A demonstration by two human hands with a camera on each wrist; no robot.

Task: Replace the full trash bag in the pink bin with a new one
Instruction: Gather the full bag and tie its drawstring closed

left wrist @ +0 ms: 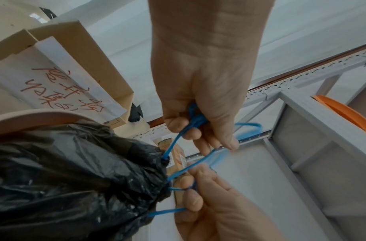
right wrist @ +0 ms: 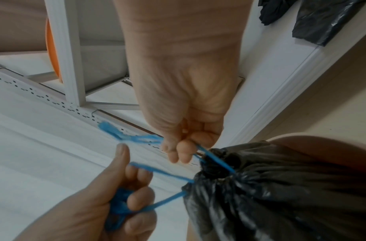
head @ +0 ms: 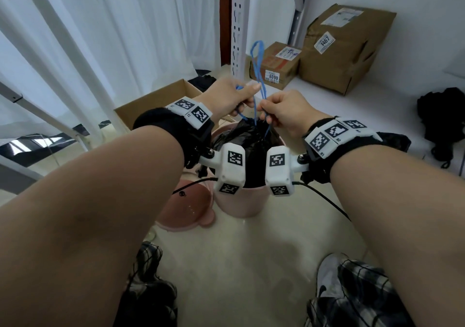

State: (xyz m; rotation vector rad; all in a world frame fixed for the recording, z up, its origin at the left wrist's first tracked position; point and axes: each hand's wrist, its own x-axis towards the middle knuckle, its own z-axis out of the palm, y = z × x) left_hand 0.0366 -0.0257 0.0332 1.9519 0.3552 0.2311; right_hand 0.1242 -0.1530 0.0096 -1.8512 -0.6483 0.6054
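Both hands grip blue drawstring loops over the bagged pink bin.

The pink bin [head: 237,204] stands on the floor at centre, the cinched black trash bag [head: 247,135] inside it. Above, the left hand [head: 227,97] and right hand [head: 286,111] each pinch the blue drawstring [head: 258,60]. Cardboard boxes [head: 344,47] sit at 1 o'clock.

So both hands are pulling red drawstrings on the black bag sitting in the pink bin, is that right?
Not quite: the drawstrings are blue, not red, as the head view shows. The left hand and right hand do grip them above the black bag in the pink bin.
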